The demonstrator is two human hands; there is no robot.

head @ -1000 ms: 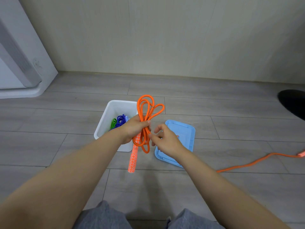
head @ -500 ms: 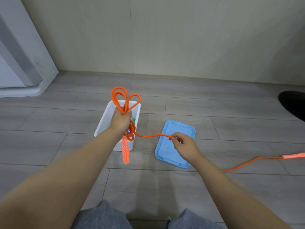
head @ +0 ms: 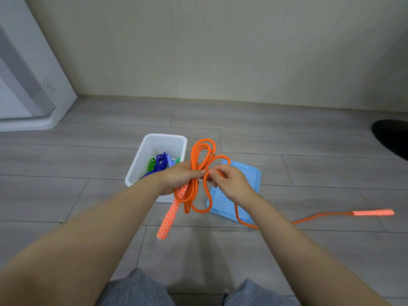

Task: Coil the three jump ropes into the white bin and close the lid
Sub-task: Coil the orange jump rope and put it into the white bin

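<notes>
Head view: three jump ropes show, one of each colour. The orange rope point(head: 199, 171) is bunched into several loops above and below the left hand point(head: 176, 180), whose fingers are curled tight round the middle of the bundle. One orange patterned handle point(head: 169, 217) hangs down from that fist, tilted toward the lower left. The right hand point(head: 231, 184) pinches a single strand of the same rope between thumb and forefinger, just beside the left hand's knuckles; its other fingers are curled in. From under the right wrist the rope's free length trails across the floor point(head: 309, 257) to the second orange handle point(head: 373, 212), which lies flat well off to the right.

One white bin point(head: 152, 140) stands open on the floor behind the left wrist. Inside it lie the blue rope point(head: 160, 161) and the green rope point(head: 151, 163), with two patterned handle ends, one blue and one green, poking up near the bin's right wall. One light blue lid point(head: 249, 175) lies flat on the floor just beside the bin, partly hidden by the right hand.

One white appliance point(head: 24, 85) stands at the far left against the wall, and one black object point(head: 393, 138) is cut off by the right edge. Grey trouser knees point(head: 141, 288) show at the bottom. No writing or brand can be read anywhere; the handles carry only geometric patterns.
</notes>
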